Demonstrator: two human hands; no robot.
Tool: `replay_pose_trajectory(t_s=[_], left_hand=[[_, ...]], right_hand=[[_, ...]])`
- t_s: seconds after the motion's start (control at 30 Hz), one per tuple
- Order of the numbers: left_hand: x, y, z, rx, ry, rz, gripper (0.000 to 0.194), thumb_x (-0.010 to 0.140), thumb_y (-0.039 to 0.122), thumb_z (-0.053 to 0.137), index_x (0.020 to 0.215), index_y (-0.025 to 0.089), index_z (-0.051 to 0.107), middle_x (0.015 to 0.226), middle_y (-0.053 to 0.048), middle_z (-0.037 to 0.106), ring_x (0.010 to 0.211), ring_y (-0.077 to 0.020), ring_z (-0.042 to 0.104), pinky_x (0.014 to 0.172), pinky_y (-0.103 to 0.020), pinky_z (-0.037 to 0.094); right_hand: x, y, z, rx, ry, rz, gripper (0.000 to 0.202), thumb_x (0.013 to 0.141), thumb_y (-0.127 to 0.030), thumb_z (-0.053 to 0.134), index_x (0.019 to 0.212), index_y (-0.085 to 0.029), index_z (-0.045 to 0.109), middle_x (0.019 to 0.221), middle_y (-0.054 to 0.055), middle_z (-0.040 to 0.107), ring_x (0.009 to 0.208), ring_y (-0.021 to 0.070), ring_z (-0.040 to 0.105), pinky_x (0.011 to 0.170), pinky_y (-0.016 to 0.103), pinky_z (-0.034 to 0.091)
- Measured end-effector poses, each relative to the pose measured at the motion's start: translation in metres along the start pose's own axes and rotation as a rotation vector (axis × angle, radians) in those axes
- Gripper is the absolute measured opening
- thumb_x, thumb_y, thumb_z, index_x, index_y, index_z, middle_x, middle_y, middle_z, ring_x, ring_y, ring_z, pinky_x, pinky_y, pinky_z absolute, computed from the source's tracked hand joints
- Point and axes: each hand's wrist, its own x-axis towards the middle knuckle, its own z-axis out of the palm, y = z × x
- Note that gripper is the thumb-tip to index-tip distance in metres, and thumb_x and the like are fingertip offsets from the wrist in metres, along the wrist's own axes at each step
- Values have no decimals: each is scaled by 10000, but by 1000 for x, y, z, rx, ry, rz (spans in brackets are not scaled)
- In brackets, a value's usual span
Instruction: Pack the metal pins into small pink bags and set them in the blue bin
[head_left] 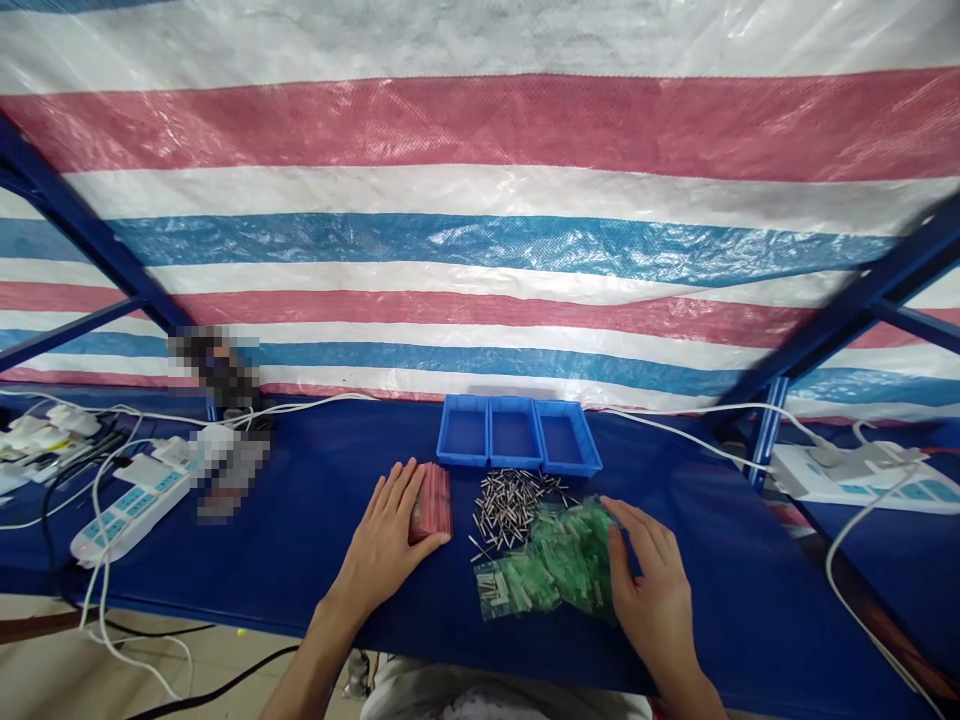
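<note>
My left hand lies at the left side of a stack of small pink plastic bags. Its fingers are stretched along the stack and the thumb rests by the near edge, partly covering it. At the right edge of a heap of small green plastic bags, my right hand has its thumb and fingers apart, touching the bags. Some green bags have thin pieces inside. Between the two sets of bags is a loose pile of small metal pins with dark parts.
Three joined blue trays stand behind the pile on the blue table. Power strips with white cables lie at the left and right. Blue metal frame posts and a striped plastic sheet close off the back.
</note>
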Motion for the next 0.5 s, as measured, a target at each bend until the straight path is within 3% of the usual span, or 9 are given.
replay_pose_trajectory(t_s=[0.1,0.27,0.5], left_hand=[[-4,0,-7,-36,-1,2,882,1003,604,607,1704,283,178,1726,-114,333,1614,-328,268,1293,-555,334],[-14,0,-20,-159,5,-20,726,1056,527,557,1684,348,240,1665,-59,459,1517,-274,477,1204,-446,499],[-20,-2,-20,-229,74,24,445,1093,423,519,1525,322,550,1522,-29,627,1375,-251,630,1162,-428,541]], right_hand=[[0,-8,0,14,-2,10,338,1078,-270,504,1391,-284,632,1267,122,709,1205,344,634,973,533,541],[0,-14,-2,27,-5,14,340,1082,-263,503,1397,-293,627,1263,112,712,1190,328,641,955,507,550],[5,-16,-11,57,23,36,329,1078,-264,510,1378,-288,643,1263,113,713,1177,325,657,963,508,556]])
